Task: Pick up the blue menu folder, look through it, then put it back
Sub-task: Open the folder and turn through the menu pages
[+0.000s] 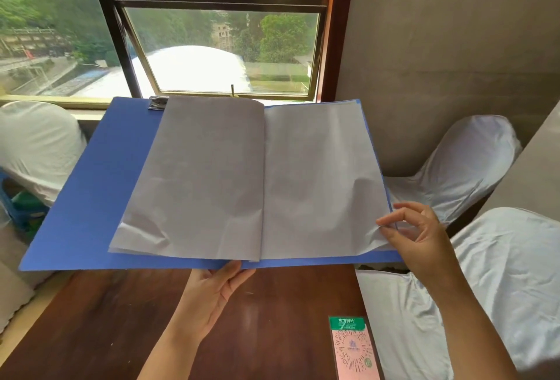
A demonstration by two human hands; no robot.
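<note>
Here the right hand [421, 237] pinches the blue menu folder's [81, 197] page edge.

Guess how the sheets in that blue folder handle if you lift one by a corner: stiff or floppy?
Probably floppy: the sheet puckers where the right hand pinches its lower corner. Likely thin and light, as the left-side page shows creases and a curled bottom edge. The blue folder itself looks stiffer, staying flat while the left hand props it from below.

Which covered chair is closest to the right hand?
The chair against the wall, just past the folder's right edge; the right hand pinching a page corner overlaps it. The window chair sits far left.
</note>
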